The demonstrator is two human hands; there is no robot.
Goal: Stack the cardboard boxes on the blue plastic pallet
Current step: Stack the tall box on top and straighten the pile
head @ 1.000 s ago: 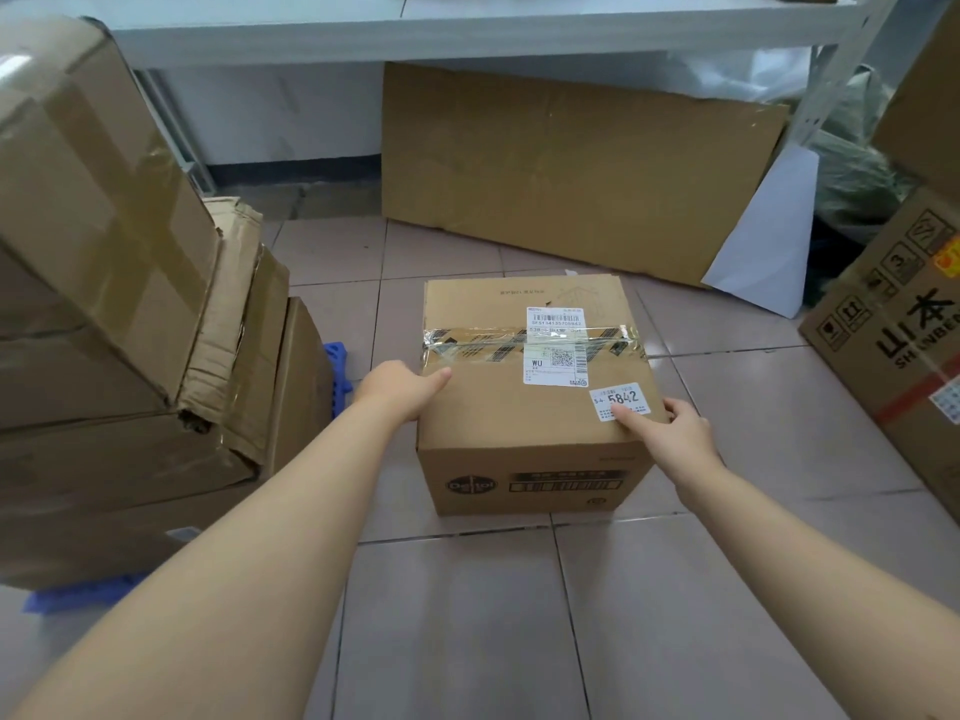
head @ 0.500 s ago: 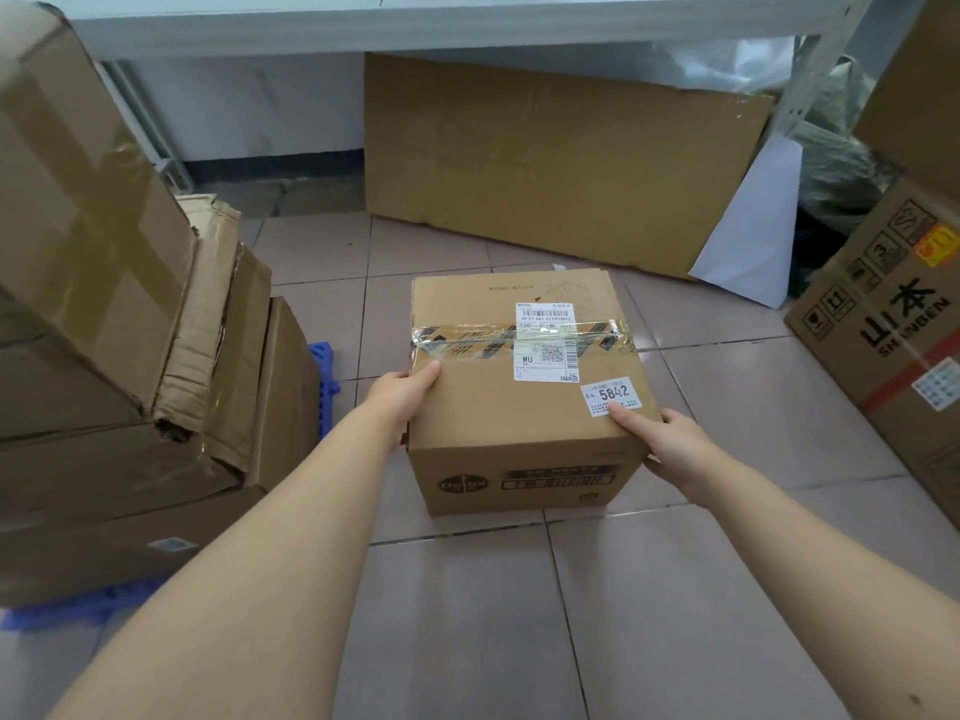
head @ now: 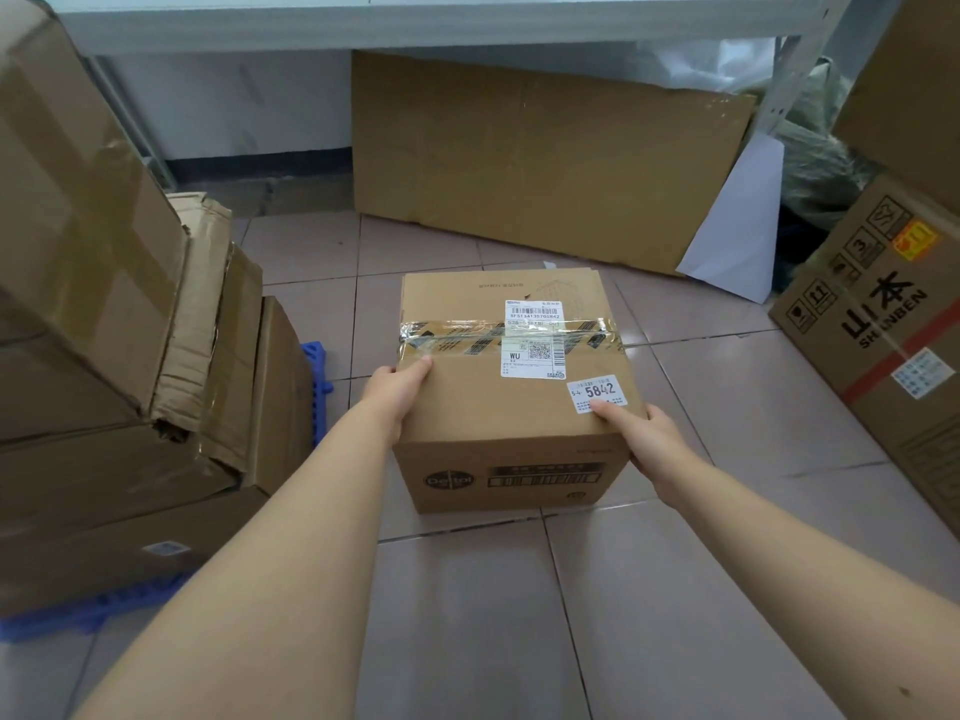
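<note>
A taped cardboard box [head: 493, 407] with a white shipping label and a "5842" sticker sits on the tiled floor in the middle. My left hand [head: 397, 389] grips its left top edge, thumb on the top face. My right hand [head: 647, 433] holds the near right corner, thumb beside the sticker. To the left, several worn cardboard boxes [head: 104, 314] are stacked on the blue plastic pallet [head: 316, 376], of which only a corner and a strip at the lower left show.
A flattened cardboard sheet [head: 545, 158] leans against the wall under a white shelf [head: 415, 18]. A large printed "SHANBEN" box [head: 893, 330] stands at the right, with a white board [head: 737, 241] and dark bags behind it. Bare tiled floor [head: 467, 615] lies in front.
Both hands have closed tighter on the box's sides. The box sits slightly nearer to me and lower in view; whether it has left the floor is unclear.
</note>
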